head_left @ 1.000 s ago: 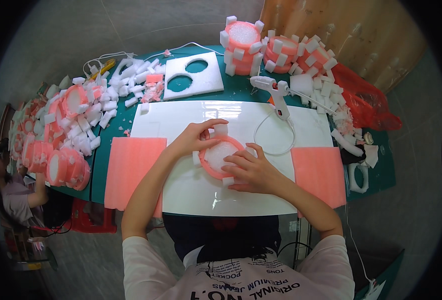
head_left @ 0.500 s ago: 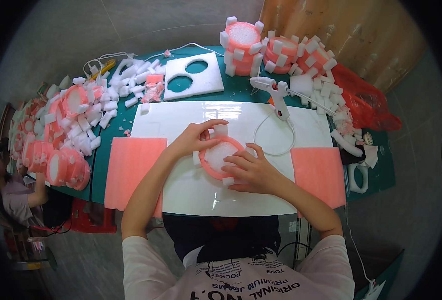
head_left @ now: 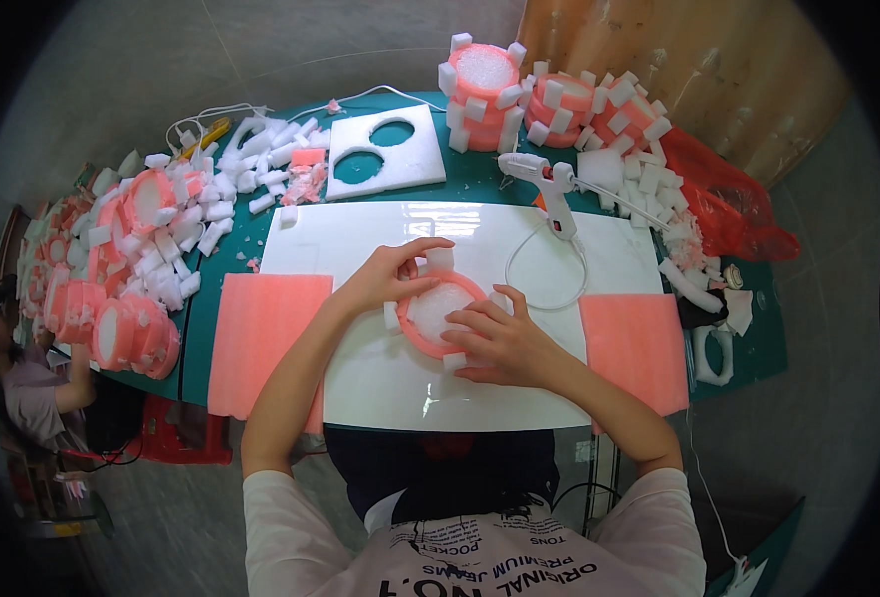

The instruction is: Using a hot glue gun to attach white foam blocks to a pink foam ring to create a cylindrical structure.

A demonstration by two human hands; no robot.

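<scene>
A round pink foam ring with a white centre (head_left: pixel 440 310) lies on the white board (head_left: pixel 380 388) in front of me. Small white foam blocks stick out around its rim, among them a top block (head_left: pixel 440 260) and a lower one (head_left: pixel 454 361). My left hand (head_left: pixel 392 279) is closed on the ring's upper left, its fingers curled about the top block. From the right, my right hand (head_left: pixel 498 343) grips the ring's edge, fingertips resting over the white centre and beside another block (head_left: pixel 501 298). Part of the right rim is hidden under that hand.
Beyond the ring lies a white glue gun (head_left: pixel 550 189) with its looped cable. Pink foam sheets (head_left: pixel 261 343) (head_left: pixel 635 350) flank the board. Finished-looking ring stacks (head_left: pixel 485 99), loose white blocks and a cut-out foam panel (head_left: pixel 388 149) stand behind. Another person (head_left: pixel 37 388) sits far left.
My right hand's upper fingers have shifted slightly at the block on the ring's right side. The ring and my left hand stay in place.
</scene>
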